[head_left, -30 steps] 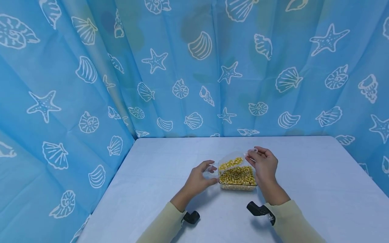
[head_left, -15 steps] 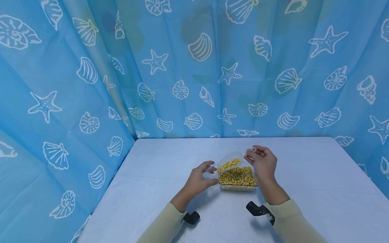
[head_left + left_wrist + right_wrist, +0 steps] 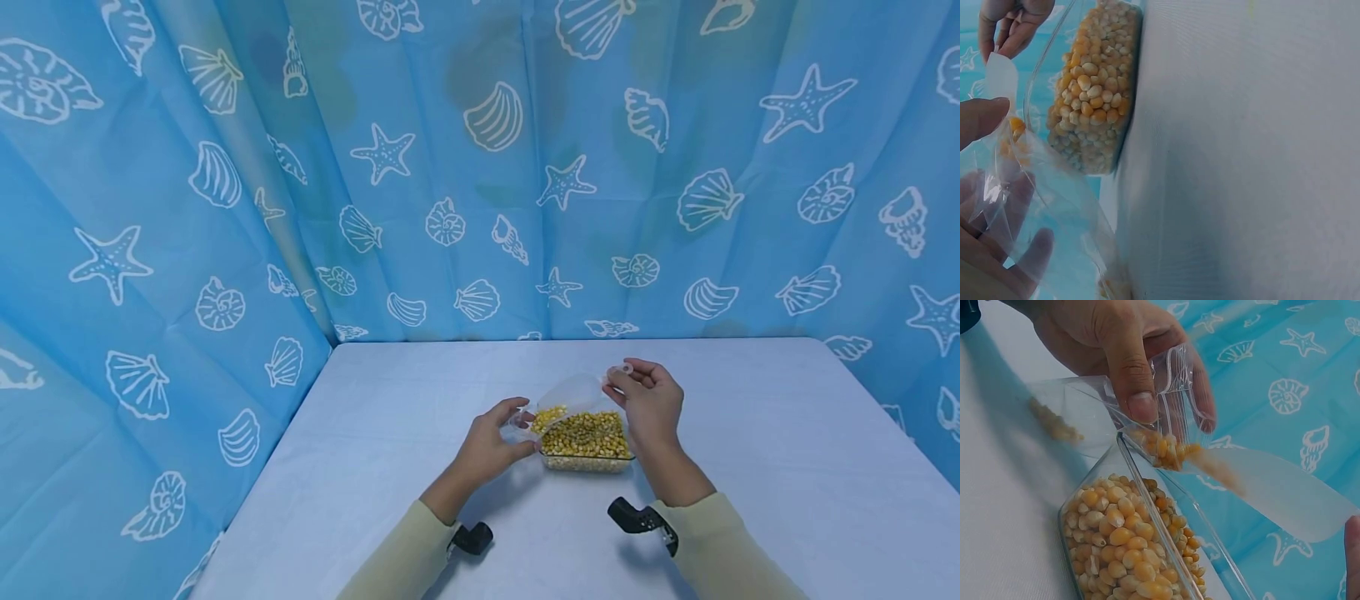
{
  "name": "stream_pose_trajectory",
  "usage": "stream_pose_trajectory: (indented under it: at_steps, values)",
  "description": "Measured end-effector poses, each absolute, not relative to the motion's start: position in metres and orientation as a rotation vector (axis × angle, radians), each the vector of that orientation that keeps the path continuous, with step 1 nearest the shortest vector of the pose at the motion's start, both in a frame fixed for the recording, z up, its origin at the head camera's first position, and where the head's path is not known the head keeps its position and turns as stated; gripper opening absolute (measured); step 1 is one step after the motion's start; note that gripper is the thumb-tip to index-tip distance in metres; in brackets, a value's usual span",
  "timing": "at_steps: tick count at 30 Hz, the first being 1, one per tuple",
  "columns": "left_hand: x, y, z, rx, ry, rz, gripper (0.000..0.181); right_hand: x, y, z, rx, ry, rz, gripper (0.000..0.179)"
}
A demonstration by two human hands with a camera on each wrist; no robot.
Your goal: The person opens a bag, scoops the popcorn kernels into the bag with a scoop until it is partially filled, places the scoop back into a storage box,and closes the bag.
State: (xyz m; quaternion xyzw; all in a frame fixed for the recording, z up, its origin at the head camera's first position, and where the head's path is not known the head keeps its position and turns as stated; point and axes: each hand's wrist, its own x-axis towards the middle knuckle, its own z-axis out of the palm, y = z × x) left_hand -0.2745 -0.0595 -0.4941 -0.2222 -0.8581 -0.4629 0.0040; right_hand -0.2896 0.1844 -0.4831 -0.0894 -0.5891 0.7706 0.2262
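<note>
A clear glass container point(image 3: 588, 464) full of yellow corn kernels point(image 3: 1122, 544) stands on the table. At its left, my left hand point(image 3: 483, 446) holds a clear zip bag point(image 3: 1179, 381) by its mouth, thumb on one side and fingers on the other. Some kernels lie lower down inside the bag. My right hand point(image 3: 651, 407) pinches the handle end of a translucent white scoop point(image 3: 576, 390) above the container. The scoop tilts down to the left, its kernels point(image 3: 1169, 450) bunched at the bag's mouth. In the left wrist view, the bag partly veils the left fingers.
A white cloth covers the table point(image 3: 405, 383). Behind and to the left hangs a blue curtain point(image 3: 450, 167) with shell and starfish prints. Black wrist cameras point(image 3: 474, 538) sit at both sleeves, over the table.
The scoop has tipped further to the left, and its kernels have slid from its middle down to the bag's mouth. Both hands have stayed nearly in place.
</note>
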Motion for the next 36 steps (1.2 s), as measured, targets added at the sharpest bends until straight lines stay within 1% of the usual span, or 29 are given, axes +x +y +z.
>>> stream_pose_trajectory:
  at_steps: [4, 10, 14, 26, 36]
  values:
    - [-0.274, -0.060, -0.493, -0.701, -2.674, -1.461, 0.065, -0.287, 0.184, -0.479, -0.230, -1.601, 2.147, 0.041]
    - [-0.274, -0.061, -0.493, -0.718, -2.617, -1.489, 0.062, -0.271, 0.175, -0.452, -0.237, -1.617, 2.133, 0.030]
    - [-0.274, -0.061, -0.492, -0.731, -2.589, -1.516, 0.061, -0.267, 0.174, -0.443, -0.212, -1.582, 2.155, 0.026]
    - [-0.271, -0.060, -0.490, -0.744, -2.576, -1.510, 0.060, -0.265, 0.174, -0.436, -0.178, -1.610, 2.107, 0.026]
    - [-0.270, -0.061, -0.486, -0.687, -2.595, -1.510, 0.061, -0.264, 0.181, -0.427, -0.197, -1.548, 2.105, 0.027]
